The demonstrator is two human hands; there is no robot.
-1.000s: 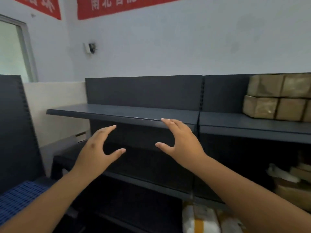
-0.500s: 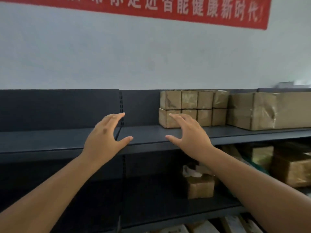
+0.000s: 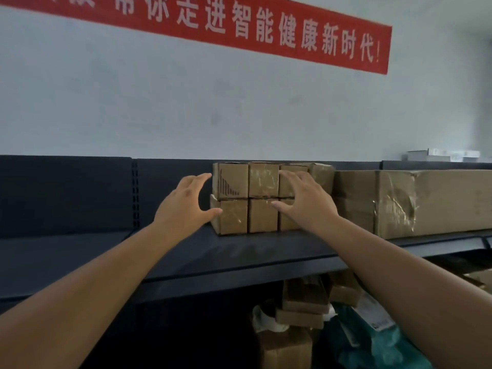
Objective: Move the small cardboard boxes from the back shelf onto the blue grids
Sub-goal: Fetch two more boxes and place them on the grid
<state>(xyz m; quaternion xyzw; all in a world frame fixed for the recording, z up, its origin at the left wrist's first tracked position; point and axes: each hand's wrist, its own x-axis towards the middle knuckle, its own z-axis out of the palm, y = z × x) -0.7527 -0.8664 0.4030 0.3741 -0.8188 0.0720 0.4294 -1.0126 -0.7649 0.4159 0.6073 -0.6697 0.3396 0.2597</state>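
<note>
— What's different from a second ago?

— The view has swung right along the back shelf [image 3: 239,251]. The small cardboard boxes [image 3: 262,198] were off at the right edge then; now they sit dead ahead, and both hands have closed in on them.

— Holding anything?

— No. The left hand [image 3: 186,202] is spread, with its fingertips by the top left box and its thumb by the one below. The right hand [image 3: 303,201] is spread too, in front of the third column. (Whether either one actually touches cardboard, I cannot tell.)

— Where exactly is the stack?

— Two layers high, towards the shelf's back edge against the dark rear panel, just beside a large carton [image 3: 426,201] on its right.

— So, for the task?

— The reach looks nearly over, and I'd judge the next step is a squeeze from both ends. No box has been lifted yet, and the blue grids, low on the left a second ago, are out of view now.
</note>
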